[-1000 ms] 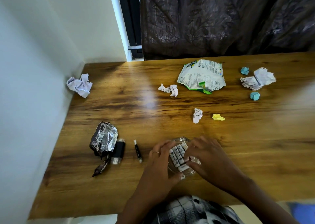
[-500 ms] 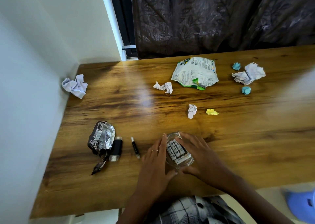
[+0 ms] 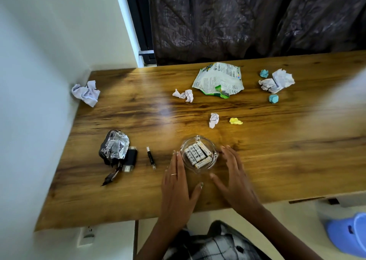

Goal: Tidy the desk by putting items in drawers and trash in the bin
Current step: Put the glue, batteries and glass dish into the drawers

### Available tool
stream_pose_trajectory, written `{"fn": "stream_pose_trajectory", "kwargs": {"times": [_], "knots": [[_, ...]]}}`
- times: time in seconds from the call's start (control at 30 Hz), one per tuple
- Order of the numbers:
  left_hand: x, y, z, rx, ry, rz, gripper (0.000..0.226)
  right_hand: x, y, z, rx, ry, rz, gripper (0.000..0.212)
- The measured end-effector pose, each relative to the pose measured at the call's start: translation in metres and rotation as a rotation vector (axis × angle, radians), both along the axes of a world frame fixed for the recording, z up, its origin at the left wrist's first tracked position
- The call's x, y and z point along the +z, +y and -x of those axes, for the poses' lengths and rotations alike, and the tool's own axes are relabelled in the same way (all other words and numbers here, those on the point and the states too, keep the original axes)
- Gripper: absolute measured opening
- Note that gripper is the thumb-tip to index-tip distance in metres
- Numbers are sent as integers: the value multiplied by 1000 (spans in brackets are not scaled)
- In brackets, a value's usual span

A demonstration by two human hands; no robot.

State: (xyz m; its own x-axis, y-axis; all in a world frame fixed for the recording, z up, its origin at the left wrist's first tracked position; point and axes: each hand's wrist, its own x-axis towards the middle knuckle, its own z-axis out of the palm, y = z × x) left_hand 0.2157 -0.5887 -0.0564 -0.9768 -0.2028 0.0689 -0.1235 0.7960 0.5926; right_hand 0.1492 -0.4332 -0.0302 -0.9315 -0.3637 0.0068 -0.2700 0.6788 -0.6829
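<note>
On the wooden desk (image 3: 277,160), both hands, left (image 3: 176,182) and right (image 3: 233,178), lie open beside the glass bowl (image 3: 199,153) of batteries (image 3: 196,154); next comes gripping it for a drawer.

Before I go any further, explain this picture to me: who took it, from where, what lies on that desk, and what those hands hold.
No machine here: a person wears a camera on the head, looking forward and down at the wooden desk. The left hand and right hand lie open either side of a clear glass dish that holds white batteries. Neither hand grips anything; whether the fingers touch the dish is hard to tell. To the left lie a foil wrapper, a black USB stick and a small black pen-like item. Farther back are a white and green snack bag, crumpled white papers, and small blue and yellow wads.
</note>
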Motion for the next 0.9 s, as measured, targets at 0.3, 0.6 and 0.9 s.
{"fn": "stream_pose_trajectory", "kwargs": {"times": [0.3, 0.6, 0.9], "knots": [[-12, 26, -45, 11, -73, 305, 76, -13, 72, -48, -75, 105, 300, 26], [-18, 59, -72, 49, -124, 410, 81, -86, 98, -85, -424, -770, 469, 24], [-16, 74, -89, 21, -169, 442, 97, -119, 76, -35, -733, -1244, 839, 24]]}}
